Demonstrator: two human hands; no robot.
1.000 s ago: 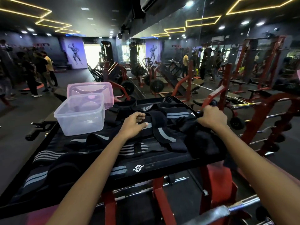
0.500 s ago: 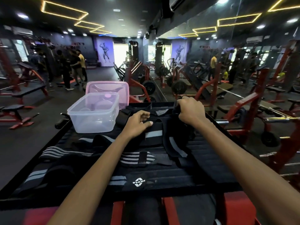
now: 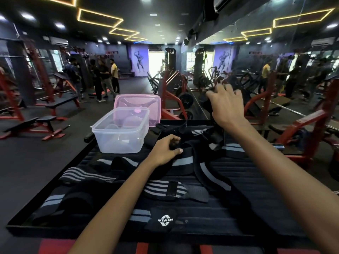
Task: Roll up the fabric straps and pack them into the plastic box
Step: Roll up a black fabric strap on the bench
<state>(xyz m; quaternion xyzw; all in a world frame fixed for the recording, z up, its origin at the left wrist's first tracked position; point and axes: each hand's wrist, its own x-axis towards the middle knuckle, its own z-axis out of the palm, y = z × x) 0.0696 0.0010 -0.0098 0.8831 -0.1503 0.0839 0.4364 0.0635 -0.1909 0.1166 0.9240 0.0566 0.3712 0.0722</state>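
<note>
Gym hall, dark walls and dark floor (image 3: pixel 29 162). Black ceiling with yellow rectangular light strips (image 3: pixel 100 18) and small white spotlights. Red-framed benches (image 3: pixel 36 123) on the left; red weight machines (image 3: pixel 172 92) in the middle distance. Mirror wall (image 3: pixel 275 70) along the right, reflecting equipment. Far wall: bodybuilder mural (image 3: pixel 139 59) beside a bright doorway (image 3: pixel 156 63). Group of people (image 3: pixel 102 79) standing far left.

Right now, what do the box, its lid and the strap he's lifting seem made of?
Box: clear, glossy plastic; the lid shows through its walls.
Lid: translucent pink plastic, probably the same kind.
Strap: black woven fabric with a grey stripe, matte and limp, held by both the left hand and right hand.
</note>
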